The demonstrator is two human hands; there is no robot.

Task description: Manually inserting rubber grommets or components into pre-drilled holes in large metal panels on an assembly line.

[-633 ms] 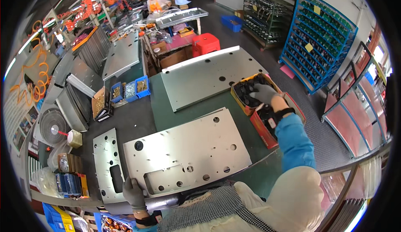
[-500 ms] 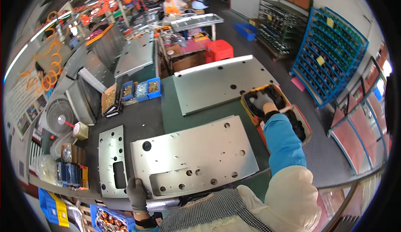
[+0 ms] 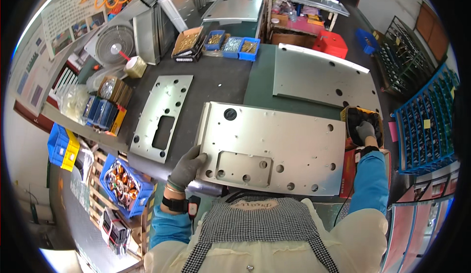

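Observation:
A large silver sheet-metal panel (image 3: 284, 133) with round holes, studs and a rectangular recess lies flat in front of me. My gloved left hand (image 3: 188, 167) is at its near left corner, fingers closed on the edge. To the right, my gloved right hand (image 3: 365, 130) reaches down into a yellow-edged box (image 3: 344, 115) with dark contents. Its fingertips are hidden among them, so I cannot make out a grip. On the left lies a narrower perforated metal panel (image 3: 169, 107) with a rectangular cutout.
Another metal panel (image 3: 319, 74) lies at the far right. Small blue bins (image 3: 249, 48) of hardware and an open carton (image 3: 186, 41) stand at the back. A red box (image 3: 349, 167) sits under my right forearm. A fan (image 3: 115, 42) and a blue crate (image 3: 128, 187) are left.
My view has swung left and downward, so the bench appears farther right and higher. My right hand stays in the box; my left stays at the large panel's corner.

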